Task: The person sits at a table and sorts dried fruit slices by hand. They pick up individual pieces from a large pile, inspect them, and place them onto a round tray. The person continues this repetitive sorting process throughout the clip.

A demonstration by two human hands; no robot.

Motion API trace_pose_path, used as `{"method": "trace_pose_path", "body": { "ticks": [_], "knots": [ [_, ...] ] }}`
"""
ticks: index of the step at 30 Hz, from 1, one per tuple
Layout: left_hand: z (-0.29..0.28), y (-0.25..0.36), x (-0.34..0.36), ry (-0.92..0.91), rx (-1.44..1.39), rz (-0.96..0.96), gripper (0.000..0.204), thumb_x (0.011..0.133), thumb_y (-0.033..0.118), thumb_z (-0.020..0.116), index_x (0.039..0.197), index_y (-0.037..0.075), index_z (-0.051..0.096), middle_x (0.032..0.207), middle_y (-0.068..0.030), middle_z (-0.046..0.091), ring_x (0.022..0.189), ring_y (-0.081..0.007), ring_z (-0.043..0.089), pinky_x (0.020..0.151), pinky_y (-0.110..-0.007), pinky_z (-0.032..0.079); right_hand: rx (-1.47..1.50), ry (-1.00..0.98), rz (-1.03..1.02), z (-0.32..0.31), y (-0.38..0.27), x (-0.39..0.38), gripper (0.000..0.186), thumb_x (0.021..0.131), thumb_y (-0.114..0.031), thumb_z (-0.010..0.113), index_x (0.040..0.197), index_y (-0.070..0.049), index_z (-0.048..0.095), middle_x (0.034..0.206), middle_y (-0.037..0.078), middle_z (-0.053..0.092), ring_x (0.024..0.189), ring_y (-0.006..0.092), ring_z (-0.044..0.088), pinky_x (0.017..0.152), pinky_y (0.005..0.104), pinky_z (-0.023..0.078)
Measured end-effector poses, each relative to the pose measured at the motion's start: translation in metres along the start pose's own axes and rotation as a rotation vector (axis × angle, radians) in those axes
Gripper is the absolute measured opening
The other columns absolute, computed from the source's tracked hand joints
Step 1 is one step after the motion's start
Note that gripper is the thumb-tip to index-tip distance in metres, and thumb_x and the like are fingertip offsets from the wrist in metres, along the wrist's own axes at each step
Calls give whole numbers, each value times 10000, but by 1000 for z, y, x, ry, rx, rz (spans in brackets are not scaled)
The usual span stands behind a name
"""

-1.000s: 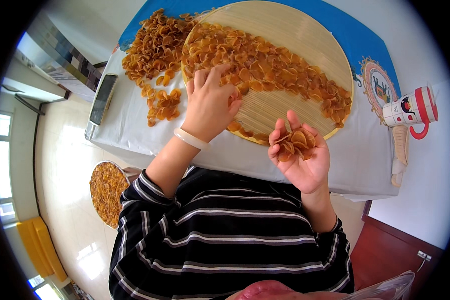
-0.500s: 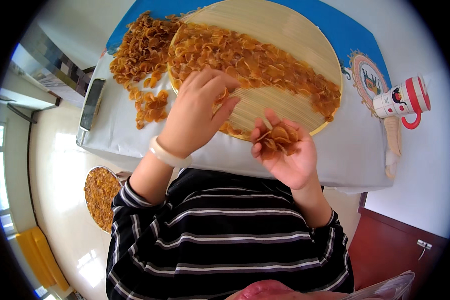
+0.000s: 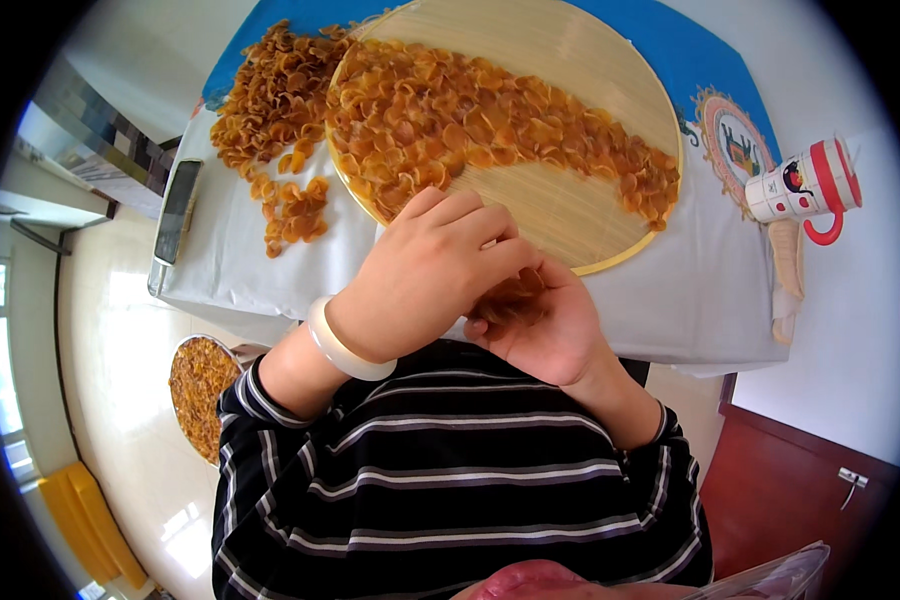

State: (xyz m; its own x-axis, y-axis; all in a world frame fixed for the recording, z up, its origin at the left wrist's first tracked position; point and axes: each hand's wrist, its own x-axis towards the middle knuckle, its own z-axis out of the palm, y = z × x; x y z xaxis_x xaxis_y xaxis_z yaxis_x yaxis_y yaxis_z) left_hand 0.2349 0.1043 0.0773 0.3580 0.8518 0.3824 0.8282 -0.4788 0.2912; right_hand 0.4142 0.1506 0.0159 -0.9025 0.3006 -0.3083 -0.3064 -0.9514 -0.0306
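My left hand (image 3: 420, 270), with a pale bangle at the wrist, curls over my right hand (image 3: 555, 340), its fingertips hidden among the amber, translucent round slices (image 3: 510, 300) cupped in my right palm. I cannot tell whether it grips any. Both hands are just below the round bamboo tray (image 3: 560, 205), partly over its near rim. A broad band of flat slices (image 3: 500, 110) covers the tray from its left side to its right edge. A heap of similar slices (image 3: 270, 90) lies on the cloth left of the tray, with a few scattered below it.
A phone (image 3: 178, 212) lies at the table's left edge. A red-handled cup (image 3: 785, 190) stands at the right. Blue-and-silver cloth (image 3: 690, 300) covers the table. A round container full of slices (image 3: 200, 390) sits low at the left. A red-brown cabinet (image 3: 770, 480) is at lower right.
My left hand has come down and right, from over the tray's left part onto my right hand. My right hand has drawn downward, toward my body, with the slices still in it.
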Motion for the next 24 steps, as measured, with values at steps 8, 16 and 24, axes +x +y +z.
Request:
{"method": "trace_pose_path", "body": {
  "ticks": [8,16,24],
  "knots": [
    [6,-4,-3,-12,-102,-27,184,750,92,669,930,121,646,908,-37,593,900,-258,586,808,-351,457,-86,-59,71,-8,4,5,328,1039,-358,422,910,-152,642,913,18,658,872,208,595,789,393,467],
    [6,-20,3,148,-365,-212,93,862,2,649,928,48,602,875,-69,580,864,-238,594,780,-330,483,-64,21,66,-5,2,2,394,1022,-293,457,1244,-24,638,1141,139,674,958,248,602,808,343,482],
    [-24,-65,16,173,-157,-329,63,924,59,615,970,15,615,909,-103,646,857,-265,609,798,-364,484,-127,-60,-100,-4,-12,-10,422,1008,-238,474,1316,18,607,1211,167,677,949,235,594,815,343,472]
  ]
}}
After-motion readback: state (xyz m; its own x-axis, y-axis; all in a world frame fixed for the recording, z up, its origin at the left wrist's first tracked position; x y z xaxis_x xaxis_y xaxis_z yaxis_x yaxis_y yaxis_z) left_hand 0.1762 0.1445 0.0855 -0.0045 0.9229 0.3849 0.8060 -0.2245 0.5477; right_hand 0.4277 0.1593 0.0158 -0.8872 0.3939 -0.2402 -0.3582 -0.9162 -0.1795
